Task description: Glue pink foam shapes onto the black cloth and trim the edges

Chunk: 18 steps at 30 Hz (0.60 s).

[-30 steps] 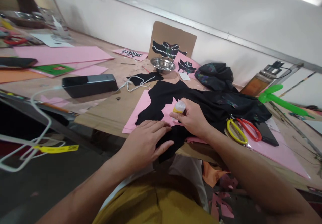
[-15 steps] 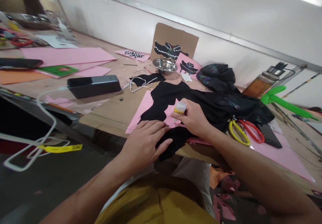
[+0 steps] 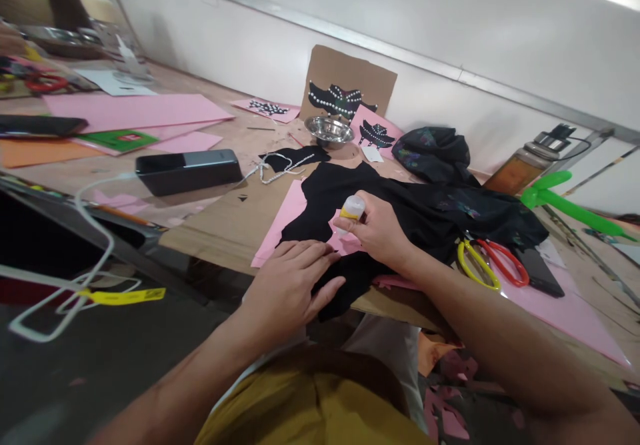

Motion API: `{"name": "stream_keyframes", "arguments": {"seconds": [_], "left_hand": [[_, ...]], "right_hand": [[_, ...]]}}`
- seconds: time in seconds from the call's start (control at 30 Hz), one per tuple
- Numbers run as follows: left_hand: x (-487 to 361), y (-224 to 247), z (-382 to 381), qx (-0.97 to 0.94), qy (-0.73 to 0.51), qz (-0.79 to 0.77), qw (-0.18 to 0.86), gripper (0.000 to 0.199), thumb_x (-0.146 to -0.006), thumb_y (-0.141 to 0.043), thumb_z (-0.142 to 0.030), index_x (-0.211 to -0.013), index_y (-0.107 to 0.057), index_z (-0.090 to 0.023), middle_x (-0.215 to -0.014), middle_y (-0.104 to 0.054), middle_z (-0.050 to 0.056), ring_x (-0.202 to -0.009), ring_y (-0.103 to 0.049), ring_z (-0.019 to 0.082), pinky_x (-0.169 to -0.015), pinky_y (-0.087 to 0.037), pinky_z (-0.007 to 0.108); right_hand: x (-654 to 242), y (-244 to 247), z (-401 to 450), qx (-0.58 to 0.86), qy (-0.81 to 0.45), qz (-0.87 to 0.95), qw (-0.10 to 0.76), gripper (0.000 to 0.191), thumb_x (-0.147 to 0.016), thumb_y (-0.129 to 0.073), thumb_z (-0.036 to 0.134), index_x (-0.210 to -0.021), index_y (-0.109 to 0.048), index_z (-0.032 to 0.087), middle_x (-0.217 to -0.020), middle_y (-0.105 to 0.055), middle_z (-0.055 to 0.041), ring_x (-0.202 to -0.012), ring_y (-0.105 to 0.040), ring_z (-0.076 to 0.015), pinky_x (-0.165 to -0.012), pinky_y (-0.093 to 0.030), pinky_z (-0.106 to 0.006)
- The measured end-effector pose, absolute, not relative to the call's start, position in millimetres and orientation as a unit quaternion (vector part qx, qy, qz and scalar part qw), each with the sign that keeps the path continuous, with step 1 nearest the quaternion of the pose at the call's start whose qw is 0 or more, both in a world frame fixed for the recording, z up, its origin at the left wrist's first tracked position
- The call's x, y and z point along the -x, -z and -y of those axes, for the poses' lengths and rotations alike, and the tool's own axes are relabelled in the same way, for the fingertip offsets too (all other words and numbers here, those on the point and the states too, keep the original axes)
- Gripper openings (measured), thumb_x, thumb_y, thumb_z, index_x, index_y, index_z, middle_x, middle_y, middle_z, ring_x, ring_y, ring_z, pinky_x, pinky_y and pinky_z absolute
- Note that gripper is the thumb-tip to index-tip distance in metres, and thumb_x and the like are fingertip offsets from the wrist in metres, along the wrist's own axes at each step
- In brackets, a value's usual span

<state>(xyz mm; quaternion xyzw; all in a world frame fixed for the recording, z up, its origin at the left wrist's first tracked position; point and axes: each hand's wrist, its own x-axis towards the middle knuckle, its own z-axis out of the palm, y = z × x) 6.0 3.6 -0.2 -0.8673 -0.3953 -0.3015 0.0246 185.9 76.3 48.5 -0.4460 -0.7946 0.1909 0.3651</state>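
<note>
My right hand (image 3: pixel 377 230) is wrapped round a small clear bottle (image 3: pixel 353 209) with a yellow label, tilted over a pink paper piece (image 3: pixel 345 238). Black cloth (image 3: pixel 345 182) lies around and partly over that pink paper, on a brown cardboard sheet (image 3: pixel 215 232). My left hand (image 3: pixel 295 278) rests on the black cloth near the front edge, with its thumb spread away from the fingers. The bottle's tip is hidden by my right hand.
Scissors (image 3: pixel 493 263) with yellow and red handles lie right of my right forearm. Behind are a steel bowl (image 3: pixel 329 130) and beaded black pieces. A dark box (image 3: pixel 189 170) stands left, a bottle (image 3: pixel 523 162) and green balloon (image 3: pixel 575 208) right.
My right hand has shifted slightly left and up with the bottle. The black cloth edge beside it now looks a little different. My left hand keeps its place on the cloth.
</note>
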Motion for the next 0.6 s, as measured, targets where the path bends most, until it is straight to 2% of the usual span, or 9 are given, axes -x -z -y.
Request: {"name": "stream_keyframes", "arguments": {"seconds": [0.2,0.6], "left_hand": [[-5.2,0.7,-3.6,0.869,0.298,0.396,0.021,0.034,-0.097,-0.045,-0.038,-0.113,-0.067,-0.018,-0.112,-0.071,0.010,-0.102,-0.064,0.027,-0.086,-0.048,0.044],[-5.9,2.1,-3.4,0.868,0.301,0.395,0.022,0.035,-0.097,-0.045,-0.039,-0.113,-0.068,-0.018,-0.112,-0.071,0.010,-0.102,-0.064,0.027,-0.087,-0.048,0.045]], "right_hand": [[-180.2,-49.5,-74.8,0.449,-0.185,0.794,0.365,0.038,-0.081,-0.064,0.051,-0.068,-0.043,0.022,-0.067,-0.049,0.0033,-0.063,-0.043,-0.0133,-0.060,-0.033,-0.027],[-178.8,-47.8,-77.8,0.444,-0.174,0.799,0.367,0.035,-0.079,-0.069,0.043,-0.069,-0.042,0.022,-0.068,-0.049,0.0034,-0.063,-0.043,-0.0135,-0.061,-0.033,-0.028]]}}
